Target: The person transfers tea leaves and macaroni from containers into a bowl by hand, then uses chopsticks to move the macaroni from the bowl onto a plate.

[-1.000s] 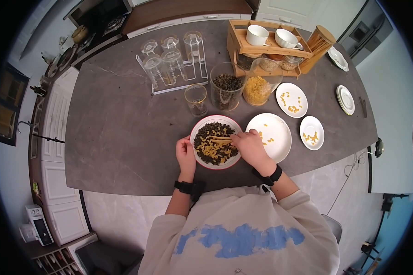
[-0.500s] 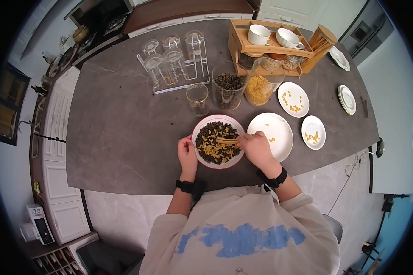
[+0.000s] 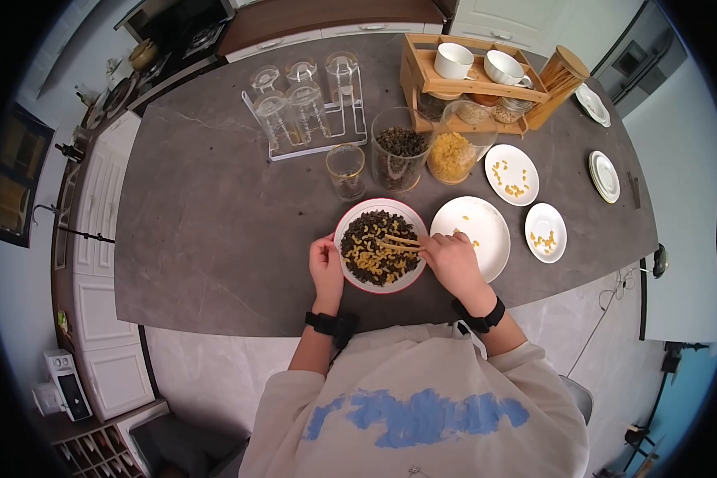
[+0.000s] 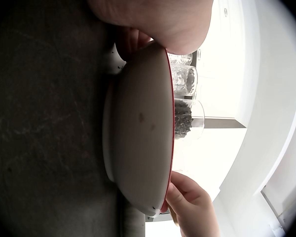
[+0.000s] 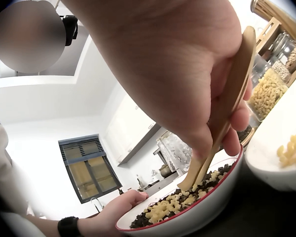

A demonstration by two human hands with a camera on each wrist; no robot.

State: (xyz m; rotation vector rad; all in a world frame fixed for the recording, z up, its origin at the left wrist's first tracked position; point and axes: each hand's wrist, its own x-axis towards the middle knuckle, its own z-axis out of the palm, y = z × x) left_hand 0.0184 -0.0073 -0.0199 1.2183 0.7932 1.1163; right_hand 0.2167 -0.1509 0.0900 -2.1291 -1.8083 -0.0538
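My right hand (image 3: 452, 263) holds wooden tongs (image 5: 232, 94), thumb on one arm and fingers round the other. Their tips are down in a mix of yellow macaroni (image 5: 160, 210) and dark, crinkled dried pieces, near the right part of the bowl. The white bowl (image 4: 140, 133) has a red rim and stands on the dark table. At its left side my left hand (image 3: 325, 267) grips the rim, with some fingers hidden behind the wall. A large white plate (image 3: 494, 259) with a few macaroni lies just right of the bowl, partly behind my right hand.
Two smaller plates with macaroni, an oval plate (image 3: 531, 247) and a round plate (image 3: 494, 155), lie to the right. Behind the bowl stand an empty glass (image 3: 346, 171), a jar of dark pieces (image 3: 400, 159) and a macaroni jar (image 3: 452, 155). Farther back are a glass rack (image 3: 319, 147) and wooden shelf (image 3: 410, 76).
My right hand has drawn the tongs a little to the right across the mix, toward the bowl's right rim. The left hand stays at the bowl's left side.
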